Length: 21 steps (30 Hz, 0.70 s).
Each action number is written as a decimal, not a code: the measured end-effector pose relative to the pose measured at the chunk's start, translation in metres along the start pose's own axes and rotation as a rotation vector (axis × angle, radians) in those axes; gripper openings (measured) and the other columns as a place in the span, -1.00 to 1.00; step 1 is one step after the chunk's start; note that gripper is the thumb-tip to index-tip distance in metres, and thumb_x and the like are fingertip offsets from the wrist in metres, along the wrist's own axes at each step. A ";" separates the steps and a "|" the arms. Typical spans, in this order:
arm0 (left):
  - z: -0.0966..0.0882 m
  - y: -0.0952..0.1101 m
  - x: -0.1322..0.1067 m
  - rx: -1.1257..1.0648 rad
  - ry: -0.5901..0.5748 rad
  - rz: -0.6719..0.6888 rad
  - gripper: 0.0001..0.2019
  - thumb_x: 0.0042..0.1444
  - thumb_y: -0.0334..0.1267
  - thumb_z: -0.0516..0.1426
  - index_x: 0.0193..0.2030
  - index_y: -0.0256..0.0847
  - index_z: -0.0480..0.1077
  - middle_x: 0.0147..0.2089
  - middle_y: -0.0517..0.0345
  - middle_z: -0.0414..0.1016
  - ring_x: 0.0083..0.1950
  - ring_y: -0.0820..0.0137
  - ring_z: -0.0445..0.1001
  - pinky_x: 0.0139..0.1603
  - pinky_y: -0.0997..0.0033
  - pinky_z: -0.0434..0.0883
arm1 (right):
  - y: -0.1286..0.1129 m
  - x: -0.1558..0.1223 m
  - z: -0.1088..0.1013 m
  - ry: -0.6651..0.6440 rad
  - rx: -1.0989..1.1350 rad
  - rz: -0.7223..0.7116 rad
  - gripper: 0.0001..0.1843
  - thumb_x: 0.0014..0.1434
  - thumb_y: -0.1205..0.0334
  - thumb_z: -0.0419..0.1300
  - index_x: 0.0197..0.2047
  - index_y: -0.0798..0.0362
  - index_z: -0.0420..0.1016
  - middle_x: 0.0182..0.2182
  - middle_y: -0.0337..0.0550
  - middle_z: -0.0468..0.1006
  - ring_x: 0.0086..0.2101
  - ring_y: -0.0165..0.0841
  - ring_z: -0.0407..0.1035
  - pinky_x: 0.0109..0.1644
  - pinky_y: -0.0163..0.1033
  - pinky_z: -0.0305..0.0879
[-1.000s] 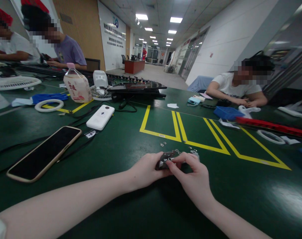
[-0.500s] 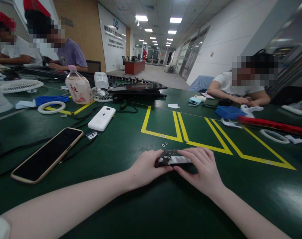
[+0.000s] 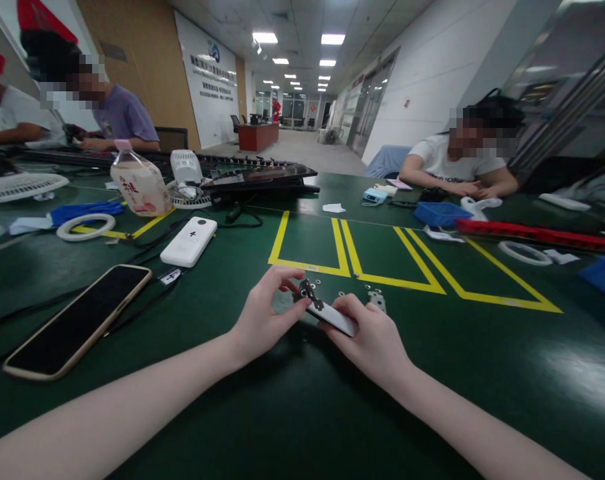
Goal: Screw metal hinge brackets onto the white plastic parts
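A small black and silver metal part (image 3: 322,311) is held just above the green table (image 3: 282,413) between both my hands. My left hand (image 3: 262,313) pinches its black upper end with thumb and fingers closed. My right hand (image 3: 370,337) grips its silver lower end from the right, fingers curled round it. Several tiny washers (image 3: 341,293) and a small metal piece (image 3: 377,300) lie on the table just beyond my hands, near the yellow tape lines (image 3: 342,250).
A phone (image 3: 77,320) lies at the left, with a white power bank (image 3: 188,241), cables, a tape roll (image 3: 85,227) and a drink bottle (image 3: 138,179) behind it. A blue tray (image 3: 440,213) and red bar (image 3: 537,233) sit at the right. Other people sit around the table.
The part has been turned from lying flat to tilted, its black end up to the left. My left hand shifted to pinch that end; my right hand slid lower along it.
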<state>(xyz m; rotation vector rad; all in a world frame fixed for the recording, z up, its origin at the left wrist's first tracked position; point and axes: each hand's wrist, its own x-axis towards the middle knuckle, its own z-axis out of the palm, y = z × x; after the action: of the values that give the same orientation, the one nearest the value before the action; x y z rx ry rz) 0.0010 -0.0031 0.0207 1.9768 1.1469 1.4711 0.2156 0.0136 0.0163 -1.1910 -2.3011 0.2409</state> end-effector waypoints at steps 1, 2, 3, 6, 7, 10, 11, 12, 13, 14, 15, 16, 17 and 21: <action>0.001 0.001 0.000 -0.003 0.008 0.034 -0.69 0.17 -0.38 0.18 0.05 -0.14 0.32 0.00 0.08 0.41 -0.07 0.34 0.47 -0.01 0.25 0.45 | -0.004 -0.002 0.000 -0.017 0.041 0.040 -0.78 0.14 0.20 0.28 -0.18 0.03 0.37 -0.34 -0.21 0.49 -0.44 -0.34 0.33 -0.37 -0.27 0.17; 0.002 0.001 -0.001 -0.012 0.021 0.054 -0.71 0.17 -0.39 0.17 0.04 -0.15 0.33 -0.02 0.08 0.40 -0.07 0.34 0.46 -0.01 0.25 0.46 | -0.008 -0.004 0.000 -0.032 0.092 0.076 -0.78 0.14 0.21 0.27 -0.16 0.03 0.36 -0.32 -0.22 0.49 -0.42 -0.33 0.34 -0.37 -0.28 0.19; 0.003 0.001 -0.001 -0.027 0.038 0.063 -0.71 0.17 -0.39 0.17 0.03 -0.15 0.34 -0.02 0.08 0.39 -0.06 0.34 0.46 -0.01 0.26 0.47 | -0.011 -0.005 0.000 -0.045 0.151 0.111 -0.77 0.15 0.21 0.26 -0.14 0.03 0.35 -0.31 -0.22 0.48 -0.40 -0.33 0.35 -0.36 -0.28 0.21; 0.003 -0.002 0.000 -0.066 0.087 0.057 -0.75 0.18 -0.37 0.17 0.00 -0.16 0.35 -0.04 0.07 0.39 -0.06 0.34 0.47 0.00 0.24 0.49 | -0.022 -0.009 0.000 -0.081 0.358 0.182 -0.73 0.27 0.13 0.15 0.00 0.02 0.32 -0.28 -0.20 0.48 -0.36 -0.33 0.37 -0.31 -0.27 0.26; 0.002 -0.003 0.001 -0.065 0.093 0.055 -0.78 0.19 -0.37 0.16 -0.02 -0.16 0.37 -0.06 0.08 0.40 -0.05 0.33 0.47 0.00 0.24 0.49 | -0.025 -0.011 0.000 -0.094 0.422 0.190 -0.71 0.33 0.10 0.09 0.06 0.02 0.30 -0.26 -0.18 0.48 -0.34 -0.32 0.37 -0.29 -0.26 0.27; -0.001 -0.005 0.002 -0.043 0.077 0.049 -0.84 0.21 -0.34 0.14 -0.07 -0.18 0.42 -0.08 0.06 0.43 -0.04 0.31 0.47 -0.01 0.26 0.51 | -0.031 -0.013 0.000 -0.120 0.565 0.174 -0.67 0.42 0.09 -0.07 0.14 0.01 0.29 -0.18 -0.14 0.47 -0.23 -0.30 0.39 -0.17 -0.22 0.31; -0.002 -0.006 0.002 -0.037 0.063 0.050 -0.84 0.22 -0.33 0.13 -0.07 -0.18 0.43 -0.08 0.05 0.44 -0.04 0.31 0.47 -0.03 0.26 0.51 | -0.032 -0.014 0.001 -0.122 0.596 0.163 -0.67 0.43 0.10 -0.08 0.15 0.02 0.30 -0.15 -0.13 0.47 -0.18 -0.30 0.39 -0.13 -0.21 0.31; -0.003 -0.006 0.003 -0.031 0.054 0.055 -0.84 0.23 -0.32 0.13 -0.07 -0.18 0.44 -0.08 0.04 0.45 -0.05 0.30 0.48 -0.04 0.26 0.52 | -0.033 -0.014 0.001 -0.119 0.618 0.154 -0.67 0.43 0.11 -0.08 0.15 0.02 0.31 -0.14 -0.11 0.47 -0.14 -0.28 0.38 -0.09 -0.20 0.31; -0.004 -0.007 0.003 -0.024 0.044 0.061 -0.84 0.23 -0.32 0.12 -0.06 -0.18 0.45 -0.08 0.04 0.46 -0.05 0.30 0.48 -0.05 0.27 0.52 | -0.033 -0.014 0.002 -0.119 0.636 0.152 -0.67 0.43 0.11 -0.07 0.15 0.03 0.31 -0.12 -0.11 0.47 -0.12 -0.28 0.37 -0.06 -0.19 0.30; -0.004 -0.008 0.003 -0.014 0.036 0.068 -0.84 0.23 -0.32 0.12 -0.07 -0.18 0.45 -0.09 0.04 0.47 -0.06 0.30 0.48 -0.07 0.27 0.53 | -0.033 -0.014 0.002 -0.116 0.648 0.155 -0.67 0.43 0.12 -0.06 0.15 0.03 0.32 -0.12 -0.11 0.47 -0.10 -0.27 0.37 -0.04 -0.19 0.30; -0.005 -0.008 0.004 -0.004 0.031 0.075 -0.85 0.23 -0.32 0.12 -0.08 -0.18 0.46 -0.10 0.04 0.47 -0.07 0.31 0.48 -0.08 0.28 0.53 | -0.033 -0.014 0.002 -0.116 0.655 0.163 -0.67 0.42 0.12 -0.05 0.15 0.04 0.32 -0.11 -0.11 0.47 -0.09 -0.27 0.36 -0.04 -0.19 0.30; -0.005 -0.009 0.004 0.002 0.032 0.080 -0.85 0.23 -0.32 0.12 -0.10 -0.18 0.47 -0.12 0.05 0.48 -0.08 0.31 0.49 -0.10 0.30 0.52 | -0.033 -0.013 0.002 -0.117 0.657 0.174 -0.67 0.42 0.13 -0.04 0.15 0.03 0.32 -0.11 -0.11 0.47 -0.09 -0.27 0.36 -0.03 -0.18 0.30; -0.004 -0.009 0.004 0.004 0.036 0.078 -0.86 0.23 -0.31 0.12 -0.11 -0.19 0.47 -0.13 0.05 0.48 -0.10 0.32 0.49 -0.11 0.31 0.52 | -0.033 -0.013 0.002 -0.122 0.658 0.187 -0.67 0.42 0.13 -0.03 0.15 0.03 0.33 -0.11 -0.12 0.47 -0.10 -0.27 0.37 -0.04 -0.18 0.30; -0.002 -0.010 0.004 -0.030 0.057 0.031 -0.90 0.22 -0.31 0.14 -0.17 -0.21 0.47 -0.17 0.08 0.47 -0.13 0.36 0.49 -0.12 0.36 0.51 | -0.032 -0.014 0.001 -0.143 0.674 0.233 -0.68 0.41 0.12 -0.01 0.14 0.02 0.34 -0.11 -0.14 0.47 -0.14 -0.30 0.37 -0.08 -0.20 0.31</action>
<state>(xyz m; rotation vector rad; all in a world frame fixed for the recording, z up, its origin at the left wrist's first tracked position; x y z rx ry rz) -0.0045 0.0058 0.0165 1.9523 1.1166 1.5604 0.1991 -0.0162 0.0220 -1.0893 -1.9291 1.1156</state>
